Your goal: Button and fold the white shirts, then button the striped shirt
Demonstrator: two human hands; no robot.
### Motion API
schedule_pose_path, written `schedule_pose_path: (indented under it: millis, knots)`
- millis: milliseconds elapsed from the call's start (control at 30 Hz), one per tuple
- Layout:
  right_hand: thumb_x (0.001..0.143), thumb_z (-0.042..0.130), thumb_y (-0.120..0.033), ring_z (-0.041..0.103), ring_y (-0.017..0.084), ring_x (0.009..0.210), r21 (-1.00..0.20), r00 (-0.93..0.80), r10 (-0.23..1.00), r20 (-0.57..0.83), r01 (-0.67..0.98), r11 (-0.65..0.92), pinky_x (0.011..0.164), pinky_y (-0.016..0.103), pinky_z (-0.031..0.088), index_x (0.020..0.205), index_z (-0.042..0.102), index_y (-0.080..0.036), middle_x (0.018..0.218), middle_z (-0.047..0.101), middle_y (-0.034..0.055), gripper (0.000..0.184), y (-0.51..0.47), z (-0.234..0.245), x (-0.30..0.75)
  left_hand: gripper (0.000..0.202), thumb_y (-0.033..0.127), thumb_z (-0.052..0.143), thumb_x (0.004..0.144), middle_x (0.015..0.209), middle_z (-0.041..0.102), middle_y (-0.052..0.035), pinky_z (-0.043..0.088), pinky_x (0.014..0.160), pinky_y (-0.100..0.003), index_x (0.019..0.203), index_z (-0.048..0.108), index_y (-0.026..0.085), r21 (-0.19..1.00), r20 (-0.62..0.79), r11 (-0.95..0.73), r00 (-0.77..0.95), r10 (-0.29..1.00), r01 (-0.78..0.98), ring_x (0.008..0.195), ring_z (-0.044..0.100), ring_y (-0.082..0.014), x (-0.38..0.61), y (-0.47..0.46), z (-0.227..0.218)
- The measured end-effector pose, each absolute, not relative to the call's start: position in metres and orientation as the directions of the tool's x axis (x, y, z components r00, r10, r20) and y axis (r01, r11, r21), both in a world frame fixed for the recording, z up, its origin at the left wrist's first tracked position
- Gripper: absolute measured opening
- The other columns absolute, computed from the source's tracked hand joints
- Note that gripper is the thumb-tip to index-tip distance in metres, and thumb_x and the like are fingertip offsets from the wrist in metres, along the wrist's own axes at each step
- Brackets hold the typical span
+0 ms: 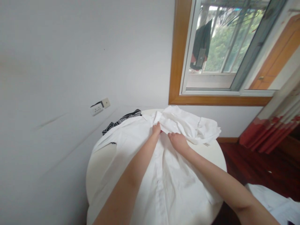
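A white button-front shirt point(145, 175) lies spread over a round cream table point(99, 164), hanging past its near edge. My left hand point(156, 128) pinches the shirt by its collar area at the far middle of the table. Just to the right, my right hand point(177, 141) has its fingers closed on a folded edge of the same white cloth. Between the two hands a strip of fabric is held up, with a small red spot near the left fingers. To the right, a sleeve lies bunched. Part of each grip is hidden behind the fingers.
A black and white striped cloth point(123, 120) lies at the table's far left edge by the wall. Wall sockets point(97, 109) sit above it. A wood-framed window point(179, 56) is behind, a red and cream curtain point(260, 132) at right, and white cloth point(274, 200) lower right.
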State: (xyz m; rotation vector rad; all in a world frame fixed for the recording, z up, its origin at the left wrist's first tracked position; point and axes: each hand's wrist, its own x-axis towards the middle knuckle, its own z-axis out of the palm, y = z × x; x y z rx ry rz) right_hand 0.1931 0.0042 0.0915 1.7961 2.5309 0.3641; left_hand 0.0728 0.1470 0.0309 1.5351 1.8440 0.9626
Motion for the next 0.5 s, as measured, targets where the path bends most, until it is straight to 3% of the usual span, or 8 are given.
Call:
schedule_pose_path:
  millis: [133,267,367,500]
  knots:
    - [0.091,0.038,-0.008,0.068,0.024,0.090,0.143,-0.291,0.956,0.042,0.948,0.283,0.068,0.030,0.050,0.107,0.061,-0.015,0.097,0.069,0.0143,0.028,-0.005,0.089,0.187,0.035,0.026,0.042,0.090,0.098,0.072,-0.0118,0.053,0.070,-0.028,0.117,0.060,0.013,0.754,0.062,0.096,-0.216,0.974,0.650,0.090,0.068,-0.0214,0.052,0.164,0.032]
    - [0.088,0.042,-0.003,0.069,0.028,0.090,0.082,-0.223,0.973,-0.050,0.970,0.227,0.067,0.033,0.051,0.100,0.066,-0.010,0.094,0.070,0.0203,0.028,-0.020,0.090,0.196,0.038,0.017,0.042,0.086,0.111,0.069,-0.0113,0.050,0.084,-0.032,0.119,0.060,0.018,0.676,0.133,0.071,-0.217,0.967,0.733,0.106,0.064,-0.0238,0.029,0.174,0.032]
    - [0.086,0.043,-0.002,0.069,0.029,0.089,0.083,-0.302,0.942,-0.145,0.945,0.316,0.066,0.032,0.050,0.096,0.067,-0.010,0.093,0.070,0.0205,0.028,-0.035,0.097,0.205,0.042,0.015,0.040,0.087,0.122,0.064,-0.0103,0.045,0.095,-0.033,0.126,0.056,0.020,0.614,0.192,0.042,-0.201,0.961,0.788,0.117,0.057,-0.0236,0.020,0.176,0.032]
    - [0.082,0.046,-0.006,0.070,0.028,0.085,0.085,-0.449,0.872,-0.195,0.878,0.471,0.062,0.030,0.046,0.101,0.064,-0.016,0.089,0.071,0.0152,0.028,-0.058,0.116,0.214,0.042,0.015,0.039,0.089,0.124,0.063,-0.0094,0.042,0.097,-0.031,0.128,0.054,0.021,0.555,0.221,0.006,-0.154,0.963,0.832,0.118,0.056,-0.0218,0.020,0.174,0.028]
